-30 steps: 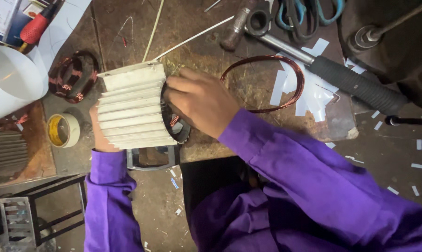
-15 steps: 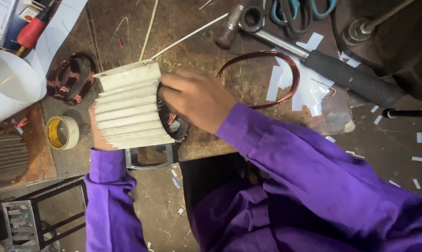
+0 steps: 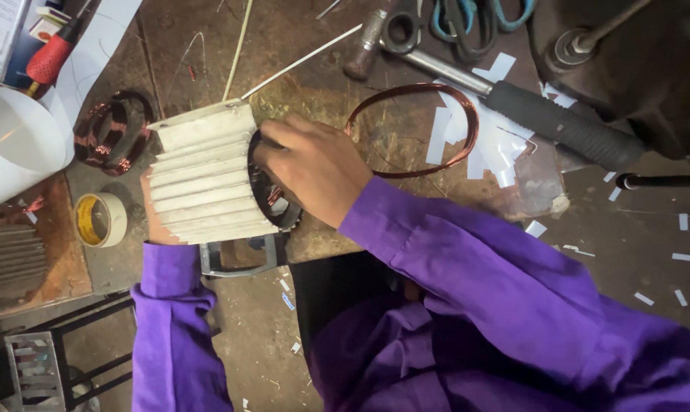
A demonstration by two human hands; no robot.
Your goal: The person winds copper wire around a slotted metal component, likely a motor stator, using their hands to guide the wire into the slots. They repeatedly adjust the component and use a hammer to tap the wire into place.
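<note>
Head view | I see stator point(image 3: 207, 179) lying on bench point(image 3: 314, 69), left of copper coil point(image 3: 414, 130) | left hand point(image 3: 153, 221) cups its far side, mostly hidden | right hand point(image 3: 314, 168) fingers curl into its open end; grip unclear

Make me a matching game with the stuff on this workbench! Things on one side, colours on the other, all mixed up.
Things:
1. ribbed motor casing
2. wire loop
3. scissors
4. tape roll

Colours:
A. teal handles
B. yellowish inside
C. pale grey-white
D. copper brown

Pairs: 1-C, 2-D, 3-A, 4-B

The left hand steadies the casing; the right hand reaches into its open end.
</note>
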